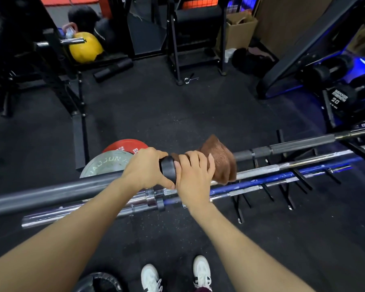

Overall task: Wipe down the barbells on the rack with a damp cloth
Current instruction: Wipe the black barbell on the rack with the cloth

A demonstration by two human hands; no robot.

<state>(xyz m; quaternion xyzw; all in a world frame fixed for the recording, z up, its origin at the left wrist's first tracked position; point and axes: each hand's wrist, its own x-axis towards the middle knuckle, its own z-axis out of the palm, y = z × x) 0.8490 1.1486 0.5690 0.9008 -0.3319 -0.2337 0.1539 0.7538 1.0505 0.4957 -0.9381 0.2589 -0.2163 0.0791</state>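
1. The left hand (pixel 144 168) is curled round the black bar (pixel 51 191) at its collar; the bar could be rolled off the rack (pixel 240 204) if that grip is loosened.
2. The cloth (pixel 221 160) is clamped round the bar by the right hand (pixel 193 171), fingers wrapped; it could be snagged at the collar.

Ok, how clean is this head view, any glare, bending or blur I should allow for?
Head view: wide-angle bending bows the dark barbell and curves the frame edges; blue light glares at the far right by the dumbbells; bright glints on the chrome bar; the hands and brown cloth are sharp; the top background is dim and soft.
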